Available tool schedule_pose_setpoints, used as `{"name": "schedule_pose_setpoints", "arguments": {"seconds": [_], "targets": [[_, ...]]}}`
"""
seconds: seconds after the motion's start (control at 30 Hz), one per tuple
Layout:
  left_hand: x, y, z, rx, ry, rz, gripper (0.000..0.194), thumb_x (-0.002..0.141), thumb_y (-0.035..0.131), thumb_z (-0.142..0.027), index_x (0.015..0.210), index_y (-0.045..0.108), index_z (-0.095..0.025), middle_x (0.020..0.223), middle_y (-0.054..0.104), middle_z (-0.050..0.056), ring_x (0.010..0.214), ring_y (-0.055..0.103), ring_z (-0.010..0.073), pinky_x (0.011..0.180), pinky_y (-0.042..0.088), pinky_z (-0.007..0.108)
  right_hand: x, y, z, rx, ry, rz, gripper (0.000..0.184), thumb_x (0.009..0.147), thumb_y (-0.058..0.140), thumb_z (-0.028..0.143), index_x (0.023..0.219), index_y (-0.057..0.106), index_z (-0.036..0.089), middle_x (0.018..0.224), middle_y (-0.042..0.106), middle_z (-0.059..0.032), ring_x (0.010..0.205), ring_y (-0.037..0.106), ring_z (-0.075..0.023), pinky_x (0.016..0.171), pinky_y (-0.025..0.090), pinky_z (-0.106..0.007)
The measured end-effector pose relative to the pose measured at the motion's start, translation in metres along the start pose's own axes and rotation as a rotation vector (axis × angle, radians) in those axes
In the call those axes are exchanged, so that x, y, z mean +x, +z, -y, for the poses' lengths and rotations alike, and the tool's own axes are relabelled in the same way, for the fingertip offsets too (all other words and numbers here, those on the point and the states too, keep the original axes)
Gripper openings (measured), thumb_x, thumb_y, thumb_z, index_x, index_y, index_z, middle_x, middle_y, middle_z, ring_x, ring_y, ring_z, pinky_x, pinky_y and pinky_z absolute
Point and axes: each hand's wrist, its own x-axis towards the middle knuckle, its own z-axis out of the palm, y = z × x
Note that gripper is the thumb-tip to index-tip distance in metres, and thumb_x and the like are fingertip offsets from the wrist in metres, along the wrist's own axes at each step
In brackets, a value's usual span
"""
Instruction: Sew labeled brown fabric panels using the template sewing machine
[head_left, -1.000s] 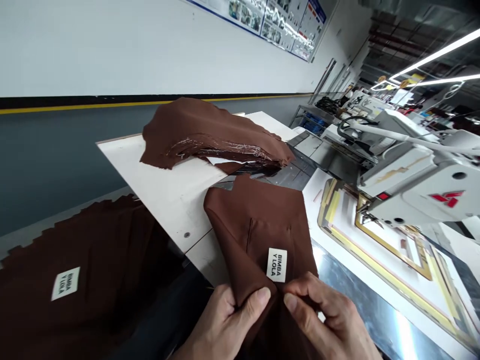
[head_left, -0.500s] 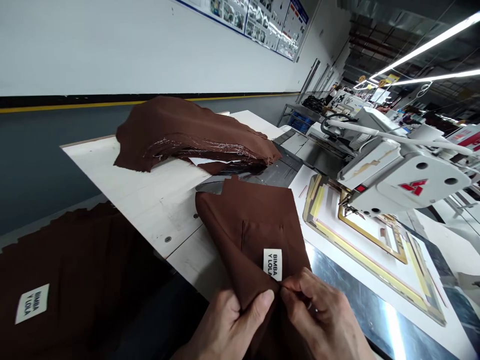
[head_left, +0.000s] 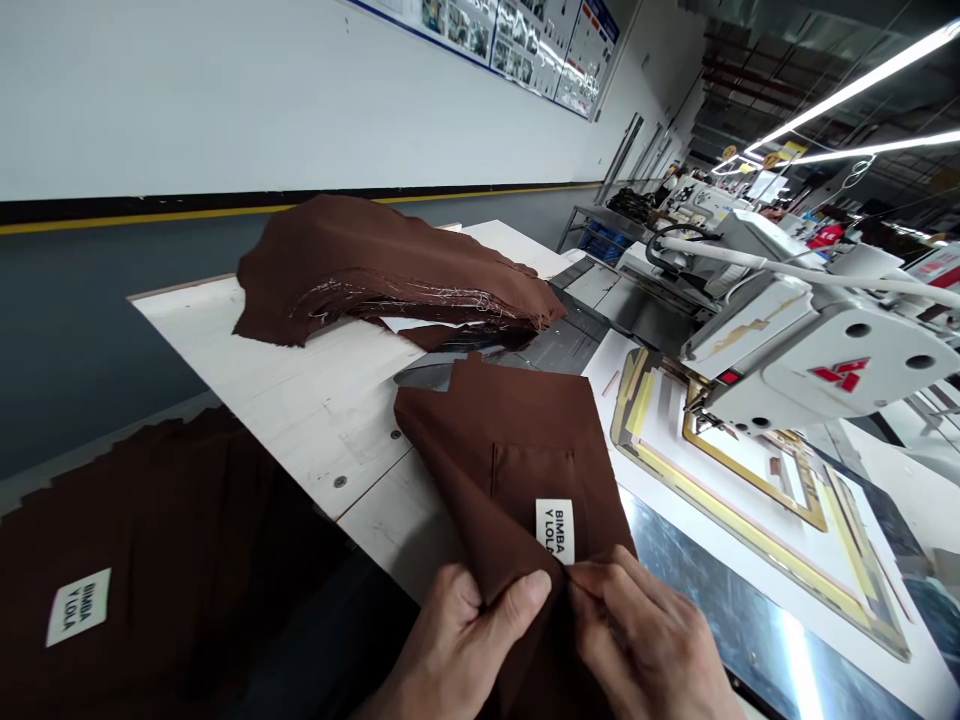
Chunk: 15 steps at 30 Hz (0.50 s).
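My left hand point(head_left: 450, 650) and my right hand point(head_left: 637, 635) both pinch a folded piece of chocolate-brown fabric point(head_left: 510, 470), their fingertips meeting at its fold just below a white woven label point(head_left: 555, 530) printed "BIMBA Y LOLA". A stitched pocket outline point(head_left: 532, 475) shows above that label. The piece lies partly on a white work table point(head_left: 315, 400). To the lower left, out of reach of my fingers, lies a dark brown stack of cloth point(head_left: 165, 570) with a matching label point(head_left: 79, 607). A frayed brown fabric pile point(head_left: 390, 275) sits farther along the table.
An industrial sewing machine point(head_left: 817, 350) stands to the right, above a yellow-edged pocket template frame point(head_left: 735, 500). A metal table section point(head_left: 697, 570) runs below it. More machines line the aisle beyond. A grey wall with posted charts point(head_left: 517, 45) runs along the left.
The view has shifted slightly. My hands have drawn the fold down, and the stitched pocket outline and label now show more fully. The left stack's label has moved slightly in view.
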Motion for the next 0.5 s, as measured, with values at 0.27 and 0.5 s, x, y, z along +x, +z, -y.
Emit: {"name": "schedule_pose_setpoints", "arguments": {"seconds": [0.27,0.5], "targets": [[-0.001,-0.006,-0.009,-0.031,-0.039,0.001,0.049,0.083,0.068,-0.066,0.066,0.064,-0.020,0.065,0.062,0.002,0.066,0.062,0.0204,0.054,0.051,0.024,-0.002,-0.008,-0.002,0.183,0.102,-0.034,0.023,0.103,0.052,0.013,0.120,0.062,0.024,0.093,0.064,-0.0013,0.077,0.066,-0.0119,0.067,0.053,-0.021],[-0.005,-0.016,0.000,0.042,-0.159,-0.098,0.051,0.083,0.067,-0.071,0.084,0.069,-0.020,0.082,0.069,0.004,0.082,0.067,0.0250,0.071,0.055,0.030,0.001,0.001,-0.008,0.065,0.012,-0.047,0.027,0.102,0.053,0.016,0.126,0.063,0.021,0.109,0.069,-0.0083,0.096,0.071,-0.0170,0.079,0.060,-0.023]]}}
